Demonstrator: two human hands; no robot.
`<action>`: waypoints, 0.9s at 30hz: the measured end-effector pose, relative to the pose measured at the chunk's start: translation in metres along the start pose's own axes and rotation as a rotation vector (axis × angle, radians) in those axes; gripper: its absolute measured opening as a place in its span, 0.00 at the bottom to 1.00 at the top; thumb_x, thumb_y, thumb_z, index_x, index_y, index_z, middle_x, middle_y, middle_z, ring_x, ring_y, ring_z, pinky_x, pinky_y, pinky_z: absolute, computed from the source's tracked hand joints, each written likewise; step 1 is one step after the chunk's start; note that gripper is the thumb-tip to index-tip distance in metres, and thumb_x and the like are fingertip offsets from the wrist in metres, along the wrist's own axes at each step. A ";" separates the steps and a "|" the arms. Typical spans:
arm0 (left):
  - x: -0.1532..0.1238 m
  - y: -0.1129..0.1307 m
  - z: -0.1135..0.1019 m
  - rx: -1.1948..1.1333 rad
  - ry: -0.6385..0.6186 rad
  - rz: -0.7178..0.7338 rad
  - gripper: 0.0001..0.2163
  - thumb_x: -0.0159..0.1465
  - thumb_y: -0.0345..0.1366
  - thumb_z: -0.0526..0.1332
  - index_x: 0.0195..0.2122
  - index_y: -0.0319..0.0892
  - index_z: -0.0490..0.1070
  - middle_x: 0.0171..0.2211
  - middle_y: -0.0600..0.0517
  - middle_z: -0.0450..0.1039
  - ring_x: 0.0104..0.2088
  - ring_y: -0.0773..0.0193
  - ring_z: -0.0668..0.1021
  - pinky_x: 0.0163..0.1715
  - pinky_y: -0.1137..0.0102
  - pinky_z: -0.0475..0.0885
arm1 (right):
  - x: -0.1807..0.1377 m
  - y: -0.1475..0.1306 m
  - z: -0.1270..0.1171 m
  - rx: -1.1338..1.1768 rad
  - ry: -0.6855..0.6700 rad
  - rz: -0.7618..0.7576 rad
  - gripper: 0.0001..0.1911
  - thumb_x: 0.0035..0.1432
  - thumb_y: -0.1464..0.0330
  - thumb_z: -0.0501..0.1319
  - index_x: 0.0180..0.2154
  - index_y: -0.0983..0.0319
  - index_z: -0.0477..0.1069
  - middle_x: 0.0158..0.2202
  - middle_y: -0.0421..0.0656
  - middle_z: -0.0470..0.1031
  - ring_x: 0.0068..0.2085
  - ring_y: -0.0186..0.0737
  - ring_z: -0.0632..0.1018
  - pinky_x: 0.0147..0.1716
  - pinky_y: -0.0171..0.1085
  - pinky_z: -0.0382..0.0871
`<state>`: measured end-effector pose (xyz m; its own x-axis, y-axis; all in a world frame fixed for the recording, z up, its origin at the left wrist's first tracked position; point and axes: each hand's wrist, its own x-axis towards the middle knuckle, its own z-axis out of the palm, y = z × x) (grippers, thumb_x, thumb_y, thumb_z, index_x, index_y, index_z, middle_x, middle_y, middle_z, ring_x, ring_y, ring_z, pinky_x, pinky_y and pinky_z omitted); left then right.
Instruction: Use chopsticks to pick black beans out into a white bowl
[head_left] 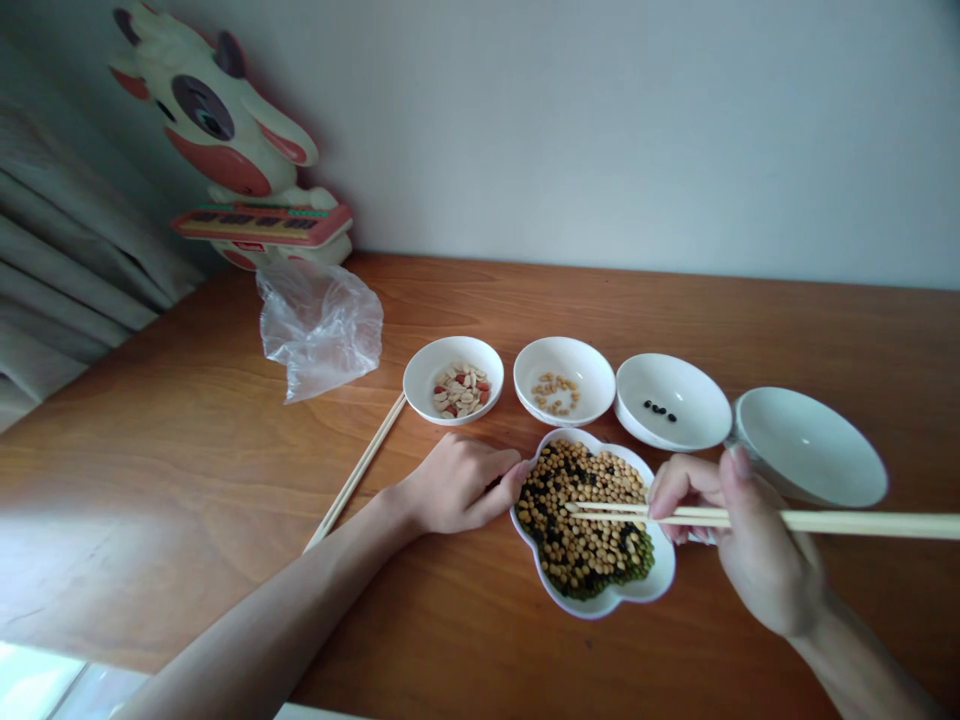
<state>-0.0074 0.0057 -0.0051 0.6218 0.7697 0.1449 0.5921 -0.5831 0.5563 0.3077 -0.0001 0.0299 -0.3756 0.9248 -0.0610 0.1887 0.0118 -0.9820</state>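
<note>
A white flower-shaped dish (660, 580) holds a mix of yellow soybeans (600, 545), black beans and small green beans. At its left rim my left hand (469, 485) pinches the edge between thumb and curled fingers. From the right side, my right hand (750, 540) grips a pair of wooden chopsticks (847, 522). Their tips are close together and reach over the beans near the dish's middle; whether they pinch a bean I cannot make out.
Behind the dish stand white bowls with peanuts (461, 390), yellow kernels (555, 393) and a few black beans (660, 411). Another white bowl (814, 450) is far right. Other chopsticks (356, 475) lie left, near a plastic bag (322, 325) and cow-shaped toy keyboard (262, 225).
</note>
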 end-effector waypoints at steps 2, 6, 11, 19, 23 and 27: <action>0.000 0.000 0.000 -0.002 -0.002 0.000 0.18 0.78 0.40 0.48 0.31 0.43 0.64 0.25 0.53 0.71 0.24 0.66 0.71 0.29 0.70 0.63 | 0.002 0.000 -0.002 0.049 0.028 -0.017 0.39 0.75 0.46 0.39 0.27 0.58 0.78 0.24 0.46 0.71 0.26 0.43 0.70 0.25 0.41 0.62; 0.001 0.000 0.000 -0.002 0.022 0.021 0.18 0.79 0.40 0.47 0.32 0.43 0.64 0.26 0.52 0.72 0.25 0.66 0.73 0.29 0.69 0.63 | 0.003 -0.003 -0.016 0.136 0.076 -0.070 0.41 0.74 0.45 0.38 0.23 0.56 0.78 0.21 0.47 0.67 0.24 0.45 0.70 0.25 0.44 0.63; 0.002 -0.001 0.003 0.048 0.052 0.056 0.18 0.78 0.41 0.48 0.31 0.43 0.65 0.26 0.52 0.75 0.24 0.66 0.74 0.27 0.69 0.62 | 0.004 -0.016 -0.036 0.271 0.192 -0.079 0.40 0.70 0.43 0.39 0.24 0.53 0.80 0.20 0.51 0.65 0.24 0.52 0.69 0.22 0.51 0.62; 0.003 -0.002 0.006 0.070 0.110 0.060 0.19 0.78 0.42 0.48 0.31 0.42 0.67 0.26 0.52 0.76 0.23 0.67 0.74 0.25 0.68 0.59 | 0.079 -0.074 0.047 0.265 0.238 -0.447 0.43 0.70 0.39 0.40 0.23 0.57 0.78 0.21 0.48 0.69 0.27 0.47 0.72 0.27 0.44 0.65; 0.003 -0.002 0.007 0.082 0.126 0.058 0.20 0.78 0.43 0.48 0.31 0.42 0.67 0.26 0.52 0.76 0.22 0.68 0.73 0.25 0.69 0.57 | 0.106 -0.070 0.080 -0.008 0.066 -0.293 0.37 0.72 0.41 0.44 0.28 0.58 0.74 0.24 0.43 0.70 0.28 0.42 0.70 0.29 0.41 0.64; 0.002 -0.001 0.007 0.091 0.115 0.056 0.20 0.78 0.43 0.48 0.30 0.42 0.65 0.25 0.52 0.75 0.22 0.68 0.72 0.25 0.69 0.55 | 0.088 -0.057 0.058 0.023 0.094 -0.265 0.40 0.74 0.42 0.37 0.30 0.59 0.75 0.24 0.43 0.71 0.27 0.41 0.68 0.29 0.40 0.62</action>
<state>-0.0034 0.0066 -0.0110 0.5953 0.7571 0.2691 0.6054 -0.6428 0.4694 0.2114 0.0582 0.0697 -0.3229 0.9217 0.2147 0.0739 0.2507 -0.9652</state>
